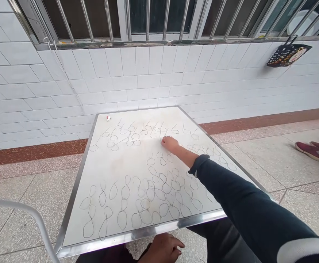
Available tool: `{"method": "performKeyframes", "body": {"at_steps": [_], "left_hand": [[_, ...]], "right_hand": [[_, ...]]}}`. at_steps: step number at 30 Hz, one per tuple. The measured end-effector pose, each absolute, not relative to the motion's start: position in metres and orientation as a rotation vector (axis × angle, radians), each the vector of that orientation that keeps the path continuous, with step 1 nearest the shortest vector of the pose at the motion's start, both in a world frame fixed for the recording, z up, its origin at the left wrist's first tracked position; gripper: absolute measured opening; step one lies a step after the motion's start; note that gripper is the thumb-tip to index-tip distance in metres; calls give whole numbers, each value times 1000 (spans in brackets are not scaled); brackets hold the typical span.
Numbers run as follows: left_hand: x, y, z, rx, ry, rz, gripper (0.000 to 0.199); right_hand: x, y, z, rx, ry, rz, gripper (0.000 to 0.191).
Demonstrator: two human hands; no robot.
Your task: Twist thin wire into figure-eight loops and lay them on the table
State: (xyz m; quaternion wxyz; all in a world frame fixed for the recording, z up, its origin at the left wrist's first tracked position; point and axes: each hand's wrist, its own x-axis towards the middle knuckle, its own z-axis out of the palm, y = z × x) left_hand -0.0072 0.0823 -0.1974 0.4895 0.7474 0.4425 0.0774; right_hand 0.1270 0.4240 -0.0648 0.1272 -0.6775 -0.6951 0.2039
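Note:
A white table top (115, 164) with a metal edge fills the middle, covered in drawn loops and figures like 6 and 8. My right hand (170, 144), below a dark rolled-up sleeve, rests over its upper middle, the fingers curled together near the drawn loops. What those fingers hold, if anything, is too small to make out. Below the near edge of the table, my left hand (165, 248) hangs over my lap, its fingers loosely bent and apart, with nothing visible in it.
A small red and white object (108, 118) lies at the table's far left corner. Behind stands a tiled wall (143, 86) with barred windows and a hanging patterned bag (288, 55). A white curved rail (25, 207) is at left; another person's red shoes (310, 150) are at right.

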Motion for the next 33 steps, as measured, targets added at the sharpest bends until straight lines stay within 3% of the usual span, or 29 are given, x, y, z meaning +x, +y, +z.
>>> {"method": "performKeyframes", "body": {"at_steps": [6,11,14,18,33], "left_hand": [[-2,79,-171,1817,868,127,35],[-11,75,-109,1793,789,201,35],[-29,82,-62,1407,964,546,31],[-47,92,-21,1031,1252,1272,42],[-28,53,-3,872,1120,1500,32]], "right_hand": [[142,374,-24,-1773,-1795,589,12],[155,277,-3,-1399,-1516,844,17],[148,214,-2,-1043,-1209,1199,22],[131,149,-5,-860,-1078,1469,29],[121,85,-7,-700,-1380,1614,24]]}}
